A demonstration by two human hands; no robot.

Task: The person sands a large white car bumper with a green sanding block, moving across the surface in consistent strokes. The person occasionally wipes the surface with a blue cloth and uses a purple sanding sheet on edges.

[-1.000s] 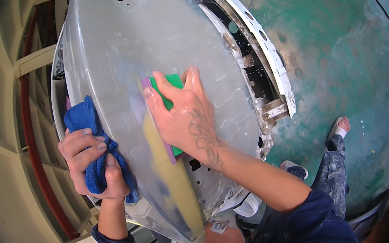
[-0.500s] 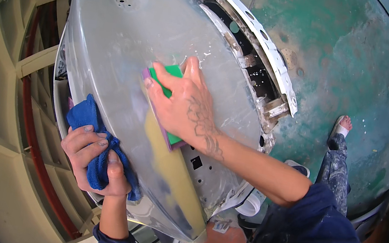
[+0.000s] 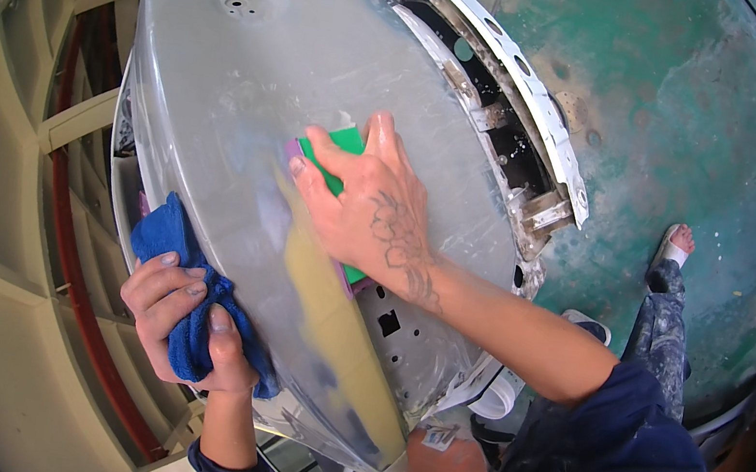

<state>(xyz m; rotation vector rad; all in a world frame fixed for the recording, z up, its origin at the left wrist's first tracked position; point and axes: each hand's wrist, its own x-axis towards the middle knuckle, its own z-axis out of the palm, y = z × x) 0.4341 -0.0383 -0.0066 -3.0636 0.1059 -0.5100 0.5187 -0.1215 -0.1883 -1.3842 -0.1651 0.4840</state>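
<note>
A grey body panel (image 3: 257, 62) spreads widest, a yellowish strip (image 3: 334, 337) running down its lower part. The left hand (image 3: 190, 315) curls its fingers around a bunched blue cloth (image 3: 159, 228) by the panel's left edge. The right hand's (image 3: 382, 207) fingers pinch a green-and-purple block (image 3: 322, 175) against the panel — beside the strip's upper part. Even pressure probably works best — block following the curve, no corner digging in.

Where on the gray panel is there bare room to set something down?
The widest bare patch of gray panel lies between the small holes and the green block. It's crowded around the right hand, and by the left hand's blue cloth.
</note>
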